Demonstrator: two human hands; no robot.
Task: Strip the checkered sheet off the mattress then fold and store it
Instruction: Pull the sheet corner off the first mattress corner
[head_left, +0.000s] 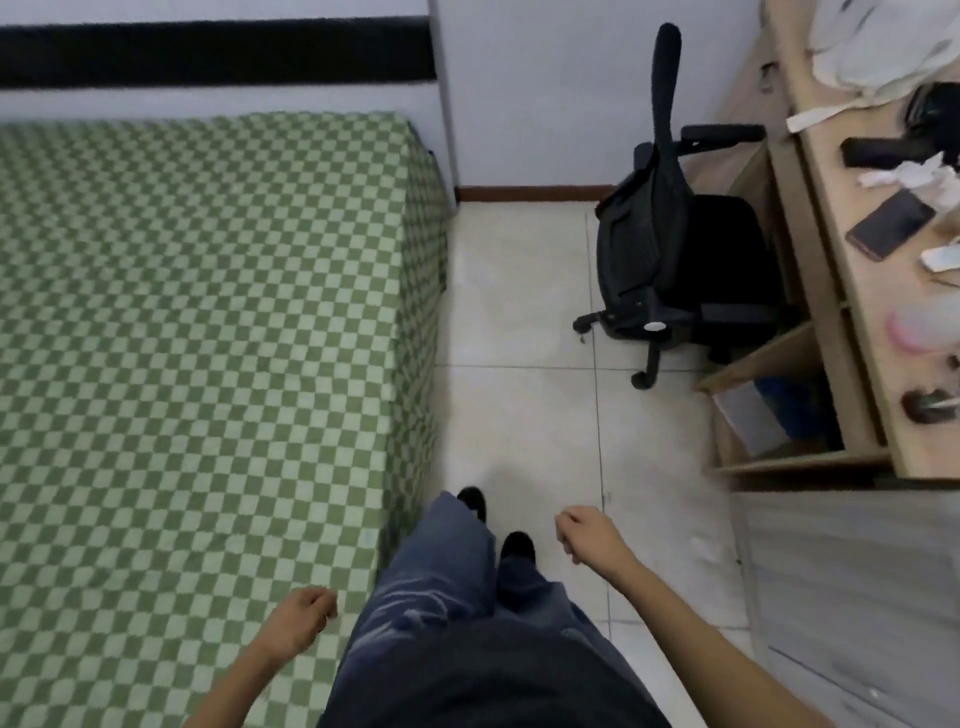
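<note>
Task not begun: checkered sheet (197, 312) lies fitted at frame left; left hand (304, 616) and right hand (587, 535) loosely curled, empty.

Your left hand (306, 616) hung low in front of you, fingers loosely curled and holding nothing. Your right hand (584, 535) sat a little further forward, its fingers likewise curled loosely around nothing. Both arms were bare and angled outward from your body, hands well apart.
</note>
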